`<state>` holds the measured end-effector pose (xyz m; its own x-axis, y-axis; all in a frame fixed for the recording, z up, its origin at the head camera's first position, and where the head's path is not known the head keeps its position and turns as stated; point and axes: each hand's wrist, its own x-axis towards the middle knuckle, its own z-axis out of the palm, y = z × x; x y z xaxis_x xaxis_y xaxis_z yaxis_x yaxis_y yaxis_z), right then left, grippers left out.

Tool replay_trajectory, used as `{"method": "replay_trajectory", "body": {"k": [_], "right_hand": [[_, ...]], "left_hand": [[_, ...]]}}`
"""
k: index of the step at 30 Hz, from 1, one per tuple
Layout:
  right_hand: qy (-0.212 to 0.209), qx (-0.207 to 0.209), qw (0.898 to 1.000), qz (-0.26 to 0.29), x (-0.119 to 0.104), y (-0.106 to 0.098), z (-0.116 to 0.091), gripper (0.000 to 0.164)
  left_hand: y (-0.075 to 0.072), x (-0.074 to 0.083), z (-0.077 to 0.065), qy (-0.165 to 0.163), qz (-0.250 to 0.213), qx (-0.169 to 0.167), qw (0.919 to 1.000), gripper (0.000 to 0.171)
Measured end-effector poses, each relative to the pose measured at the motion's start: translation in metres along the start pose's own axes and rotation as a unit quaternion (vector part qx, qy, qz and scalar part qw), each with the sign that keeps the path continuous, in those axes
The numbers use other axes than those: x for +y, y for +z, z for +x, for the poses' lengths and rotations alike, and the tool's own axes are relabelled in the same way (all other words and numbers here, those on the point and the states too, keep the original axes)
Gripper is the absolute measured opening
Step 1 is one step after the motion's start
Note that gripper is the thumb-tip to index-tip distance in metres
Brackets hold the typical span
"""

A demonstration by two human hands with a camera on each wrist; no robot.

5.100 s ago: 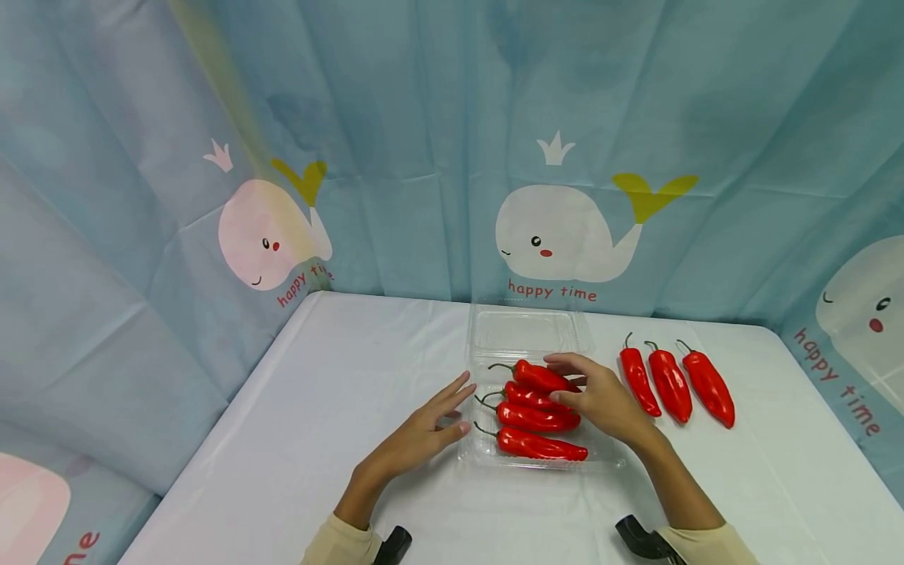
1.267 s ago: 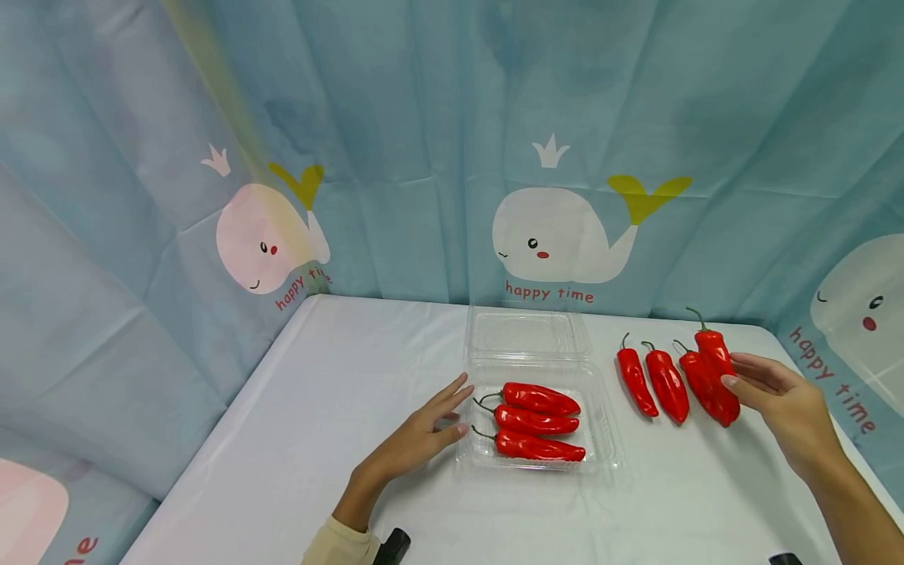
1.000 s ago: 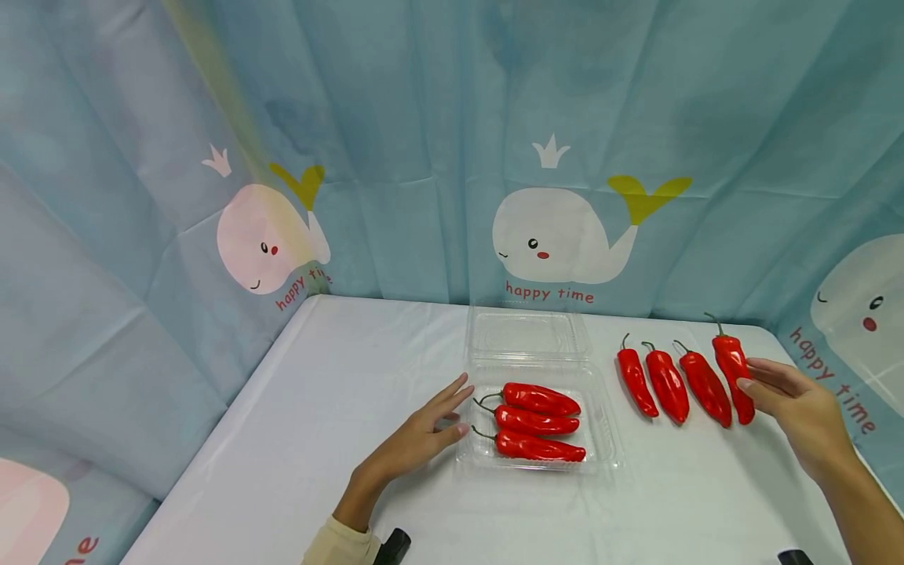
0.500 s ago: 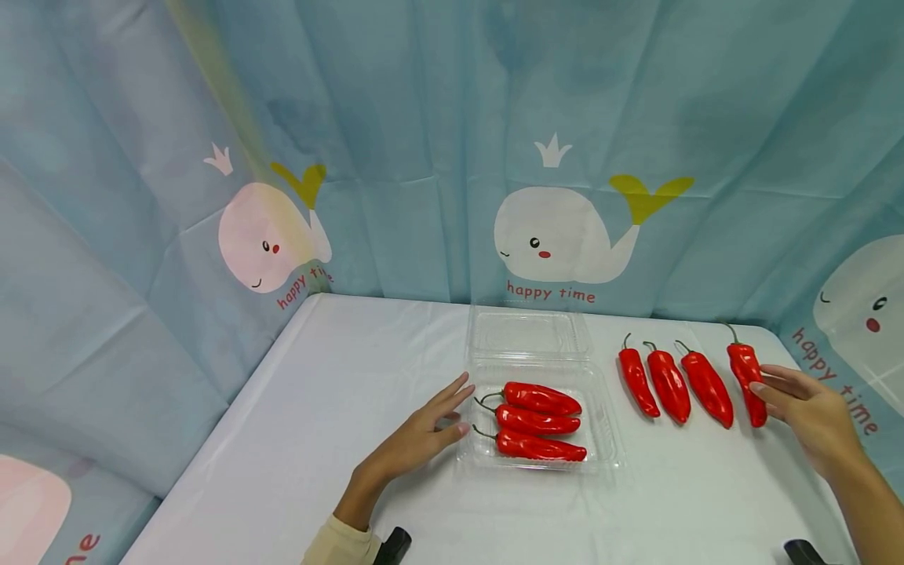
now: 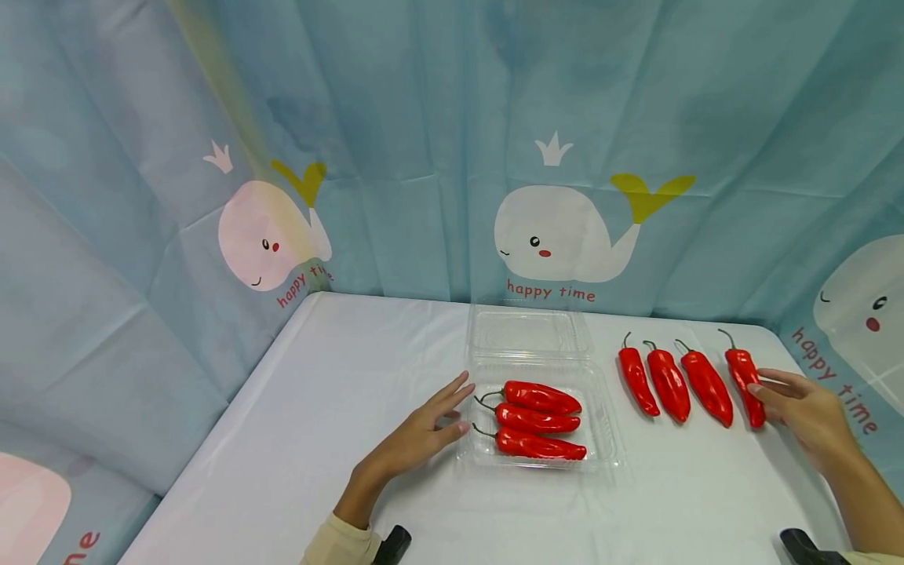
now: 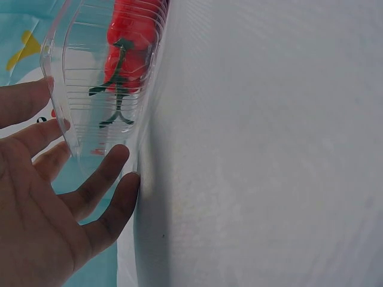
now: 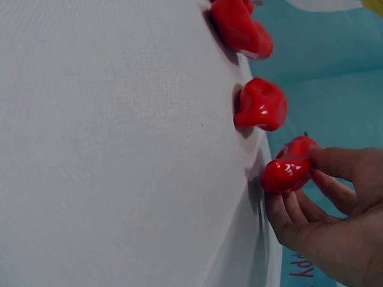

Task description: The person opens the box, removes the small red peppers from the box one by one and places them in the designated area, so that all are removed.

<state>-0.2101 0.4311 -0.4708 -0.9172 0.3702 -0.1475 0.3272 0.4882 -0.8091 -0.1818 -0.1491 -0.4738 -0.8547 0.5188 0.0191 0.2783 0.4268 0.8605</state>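
Observation:
My right hand (image 5: 812, 412) pinches a red chili pepper (image 5: 744, 384) at the right end of a row on the table; in the right wrist view the thumb and fingers hold this pepper (image 7: 290, 167) from both sides. With fingers spread, my left hand (image 5: 417, 439) rests against the left side of a clear plastic clamshell box (image 5: 606, 439). In the left wrist view its fingertips touch the box wall (image 6: 72, 119). Inside lie three red peppers (image 5: 540, 420), stems to the left. The box's lid (image 5: 526, 333) is folded back, away from me.
Three more red peppers (image 5: 667, 384) lie side by side, stems away from me, between the box and the held pepper. A white cloth covers the table (image 5: 297, 439). Behind hangs a blue curtain (image 5: 410, 157) with whale prints.
My right hand has taken one pepper out of the box, carried it right past the row, and lowered it at the row's right end. The left hand has stayed by the box.

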Motion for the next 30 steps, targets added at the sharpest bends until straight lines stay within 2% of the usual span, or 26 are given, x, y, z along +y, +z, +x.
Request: {"method": "replay_trajectory", "body": {"k": [17,23,30], "right_hand": [[-0.013,-0.013,0.999,-0.027,0.003,0.002,0.011,0.076],[-0.004,-0.014,0.999,-0.03,0.003,0.0,0.012,0.076],[-0.026,-0.022,0.999,-0.021,0.004,0.0,0.008,0.076]], "left_hand": [[-0.001,-0.001,0.0,0.004,0.0,0.001,1.0,0.062],[0.0,-0.001,0.0,0.004,-0.004,0.0,1.0,0.062],[0.0,0.0,0.0,0.001,-0.003,0.002,1.0,0.062]]}}
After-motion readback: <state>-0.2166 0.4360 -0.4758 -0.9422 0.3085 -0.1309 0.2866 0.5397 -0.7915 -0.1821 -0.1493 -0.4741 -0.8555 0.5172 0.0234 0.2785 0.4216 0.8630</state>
